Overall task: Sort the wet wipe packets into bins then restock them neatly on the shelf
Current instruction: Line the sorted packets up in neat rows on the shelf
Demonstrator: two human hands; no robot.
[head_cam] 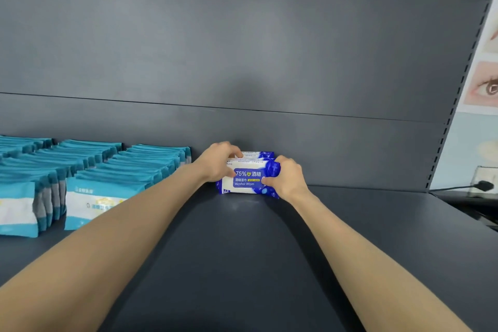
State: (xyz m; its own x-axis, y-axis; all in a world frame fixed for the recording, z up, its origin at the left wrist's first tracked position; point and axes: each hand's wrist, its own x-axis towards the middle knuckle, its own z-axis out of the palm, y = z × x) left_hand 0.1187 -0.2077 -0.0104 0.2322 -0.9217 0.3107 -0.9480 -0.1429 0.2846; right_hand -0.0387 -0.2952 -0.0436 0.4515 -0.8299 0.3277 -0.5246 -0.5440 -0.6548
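Blue-and-white alcohol wipe packets (246, 179) stand upright near the back panel of the dark shelf (242, 250). At least two are there, one behind the other. My left hand (217, 162) grips the left end of the packets, fingers curled over the top. My right hand (287, 176) grips the right end of the front packet. To the left, three rows of teal-and-white wipe packets (102, 178) stand packed front to back.
The grey back panel (242, 48) rises behind the shelf. A slotted upright (442, 140) bounds the shelf on the right. Beyond it are a poster with an eye picture (485, 86) and a black plug with a cable (482, 185).
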